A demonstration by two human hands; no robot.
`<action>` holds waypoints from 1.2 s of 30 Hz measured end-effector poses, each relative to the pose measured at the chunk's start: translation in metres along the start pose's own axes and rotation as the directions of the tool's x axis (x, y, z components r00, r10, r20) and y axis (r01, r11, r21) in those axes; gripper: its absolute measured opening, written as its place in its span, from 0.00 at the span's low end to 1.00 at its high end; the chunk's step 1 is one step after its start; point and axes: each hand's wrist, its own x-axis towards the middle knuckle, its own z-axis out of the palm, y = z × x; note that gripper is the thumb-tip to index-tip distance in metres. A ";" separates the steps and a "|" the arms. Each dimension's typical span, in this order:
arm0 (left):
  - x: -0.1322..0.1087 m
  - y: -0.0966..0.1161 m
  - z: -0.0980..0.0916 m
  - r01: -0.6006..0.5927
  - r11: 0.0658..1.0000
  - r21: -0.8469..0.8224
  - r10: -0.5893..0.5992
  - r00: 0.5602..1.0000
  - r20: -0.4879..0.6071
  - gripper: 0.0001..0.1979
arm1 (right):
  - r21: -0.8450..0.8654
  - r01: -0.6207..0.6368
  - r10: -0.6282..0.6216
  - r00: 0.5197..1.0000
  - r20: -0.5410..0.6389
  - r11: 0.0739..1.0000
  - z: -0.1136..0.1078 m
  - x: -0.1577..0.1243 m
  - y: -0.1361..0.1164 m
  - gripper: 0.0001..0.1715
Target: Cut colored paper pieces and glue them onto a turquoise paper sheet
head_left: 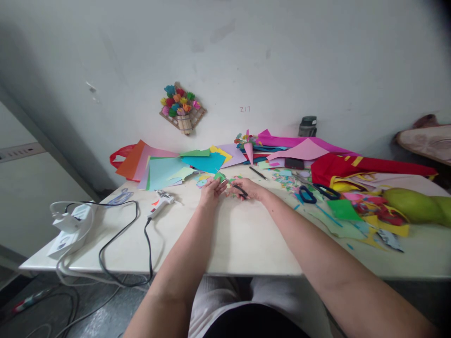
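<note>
Pinching a green scrap [219, 176], our left grip [210, 191] rests at the centre of the frame on the desk [229, 239]. Our right grip [248, 188], just beside it, is closed on a dark tool [241, 189]. Scissors [307, 195] lie to the right, a glue gun [160, 205] to the left, and paper sheets [183, 164] above.

A glue gun [160, 205] and blue scissors [307, 195] lie on the table [239, 244].

white table [239, 239] under paper sheets [165, 169]
</note>
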 end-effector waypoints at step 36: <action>-0.005 0.005 0.006 0.047 0.999 -0.002 -0.047 0.999 0.018 0.06 | -0.065 0.080 -0.073 0.992 0.099 0.995 -0.004 0.003 0.008 0.17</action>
